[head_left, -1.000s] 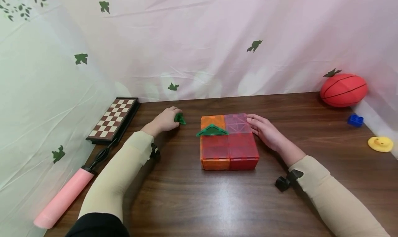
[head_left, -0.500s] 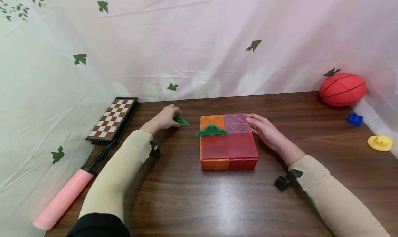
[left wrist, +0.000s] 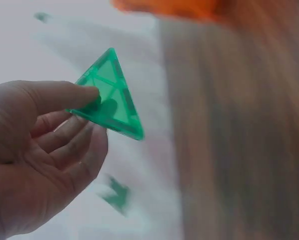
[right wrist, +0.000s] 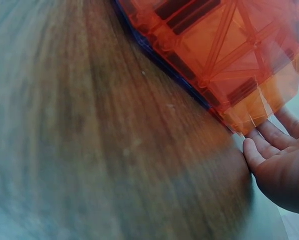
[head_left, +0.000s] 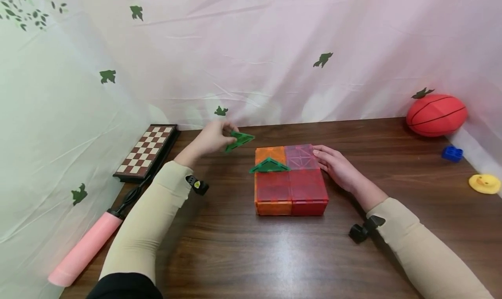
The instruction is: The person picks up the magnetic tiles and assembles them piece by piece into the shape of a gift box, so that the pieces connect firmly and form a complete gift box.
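Observation:
My left hand [head_left: 213,137] pinches a translucent green triangular magnetic tile [head_left: 240,140] between thumb and fingers, raised over the table left of a low box. In the left wrist view, the tile [left wrist: 112,97] points upward and the thumb lies across its near edge. The box of magnetic tiles [head_left: 290,185] has red, orange and purple squares on top. Another green triangle tile [head_left: 269,165] stands on its top, toward the left. My right hand [head_left: 335,164] rests against the box's far right side. In the right wrist view, its fingers [right wrist: 272,137] touch the orange-looking wall [right wrist: 239,55].
A folded chessboard [head_left: 144,153] and a pink pump [head_left: 86,249] lie along the left edge of the brown table [head_left: 251,255]. At the right are a red ball [head_left: 436,116], a blue toy brick [head_left: 452,154] and a yellow duck [head_left: 484,183]. A patterned cloth hangs behind.
My left hand has lifted the green triangle tile off the table and moved it up and to the right. My right hand stays against the box.

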The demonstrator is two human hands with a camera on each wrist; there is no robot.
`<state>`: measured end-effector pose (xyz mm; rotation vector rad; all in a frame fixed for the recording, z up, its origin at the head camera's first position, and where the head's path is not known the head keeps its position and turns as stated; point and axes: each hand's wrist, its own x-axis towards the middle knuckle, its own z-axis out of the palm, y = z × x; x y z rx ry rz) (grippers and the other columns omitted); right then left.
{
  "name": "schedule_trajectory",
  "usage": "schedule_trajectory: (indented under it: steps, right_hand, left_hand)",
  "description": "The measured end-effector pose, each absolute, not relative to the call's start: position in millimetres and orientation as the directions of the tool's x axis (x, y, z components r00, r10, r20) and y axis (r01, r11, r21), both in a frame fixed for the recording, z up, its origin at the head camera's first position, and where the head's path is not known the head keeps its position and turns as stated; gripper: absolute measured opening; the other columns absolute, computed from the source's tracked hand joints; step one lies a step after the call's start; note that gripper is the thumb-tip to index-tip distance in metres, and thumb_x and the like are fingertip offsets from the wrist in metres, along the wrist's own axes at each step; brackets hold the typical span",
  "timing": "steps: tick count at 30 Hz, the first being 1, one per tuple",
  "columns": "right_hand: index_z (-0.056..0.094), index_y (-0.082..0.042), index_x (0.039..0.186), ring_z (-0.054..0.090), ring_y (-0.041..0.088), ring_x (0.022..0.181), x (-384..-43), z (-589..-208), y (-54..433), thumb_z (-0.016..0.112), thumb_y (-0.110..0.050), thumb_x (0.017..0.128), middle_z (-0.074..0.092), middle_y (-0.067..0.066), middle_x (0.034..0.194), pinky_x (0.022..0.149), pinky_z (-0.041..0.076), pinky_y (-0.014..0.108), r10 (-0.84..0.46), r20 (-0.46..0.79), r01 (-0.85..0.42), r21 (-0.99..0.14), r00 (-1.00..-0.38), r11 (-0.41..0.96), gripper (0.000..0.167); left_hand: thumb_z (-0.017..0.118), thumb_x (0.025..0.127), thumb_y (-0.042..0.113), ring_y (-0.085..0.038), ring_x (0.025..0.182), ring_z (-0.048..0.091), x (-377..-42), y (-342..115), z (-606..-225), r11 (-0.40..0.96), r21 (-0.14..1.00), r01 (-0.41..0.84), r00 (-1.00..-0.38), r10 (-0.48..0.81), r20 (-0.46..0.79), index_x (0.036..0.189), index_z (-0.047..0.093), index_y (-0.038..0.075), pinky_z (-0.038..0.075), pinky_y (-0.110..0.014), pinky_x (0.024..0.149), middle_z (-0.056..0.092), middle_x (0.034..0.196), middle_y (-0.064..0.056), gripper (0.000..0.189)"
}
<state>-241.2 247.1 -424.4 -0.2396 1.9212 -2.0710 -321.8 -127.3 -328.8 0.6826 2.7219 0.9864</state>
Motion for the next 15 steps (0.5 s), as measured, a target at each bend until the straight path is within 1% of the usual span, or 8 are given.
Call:
schedule_trajectory:
  steps: [2,4,6,11,15]
  right_hand:
    - [0.041,0.004,0.144,0.062,0.011,0.110,-240.4,-424.5,248.1,0.050,-0.031,0.109,0.066,-0.002,0.121,0.096,0.049,0.021,-0.332,-0.077,0.103,-0.993,-0.940,-0.064,0.051]
    - [0.042,0.003,0.143,0.062,0.011,0.110,-239.8,-424.6,249.1,0.050,-0.031,0.109,0.066,-0.002,0.120,0.095,0.049,0.020,-0.330,-0.071,0.100,-0.992,-0.941,-0.072,0.048]
    - [0.044,0.002,0.141,0.062,0.011,0.109,-239.3,-424.6,249.8,0.050,-0.030,0.109,0.066,-0.002,0.120,0.095,0.049,0.020,-0.333,-0.065,0.098,-0.992,-0.941,-0.082,0.046]
    - [0.047,-0.002,0.139,0.062,0.011,0.108,-239.7,-424.7,249.7,0.050,-0.030,0.109,0.067,-0.002,0.118,0.094,0.049,0.021,-0.340,-0.072,0.111,-0.989,-0.938,-0.095,0.041]
    - [0.049,-0.007,0.136,0.063,0.009,0.110,-240.7,-424.9,248.7,0.049,-0.031,0.109,0.066,-0.003,0.120,0.096,0.049,0.021,-0.345,-0.069,0.106,-0.990,-0.936,-0.089,0.036]
  left_hand:
    - [0.073,0.094,0.007,-0.022,0.095,0.066,-313.4,-111.7,-313.8,0.632,0.658,0.411,-0.858,0.512,0.044,0.108,0.067,0.004,0.054,-0.036,0.083,0.070,0.102,-0.009,0.015]
    - [0.075,0.093,0.009,-0.021,0.095,0.067,-304.7,-92.7,-301.4,0.597,0.647,0.474,-0.821,0.565,0.080,0.106,0.067,0.004,0.054,-0.034,0.085,0.070,0.101,-0.008,0.015]
    - [0.075,0.093,0.010,-0.019,0.095,0.067,-295.7,-71.9,-292.3,0.572,0.630,0.526,-0.781,0.618,0.090,0.104,0.066,0.005,0.053,-0.032,0.086,0.070,0.100,-0.006,0.015]
    - [0.076,0.092,0.012,-0.013,0.090,0.066,-278.6,-24.6,-286.1,0.533,0.546,0.646,-0.676,0.732,0.086,0.098,0.063,0.007,0.052,-0.025,0.083,0.070,0.095,-0.003,0.015]
    - [0.075,0.093,0.012,-0.010,0.085,0.065,-273.1,-2.3,-290.4,0.520,0.495,0.696,-0.621,0.783,0.050,0.095,0.059,0.008,0.051,-0.023,0.078,0.068,0.091,-0.002,0.016]
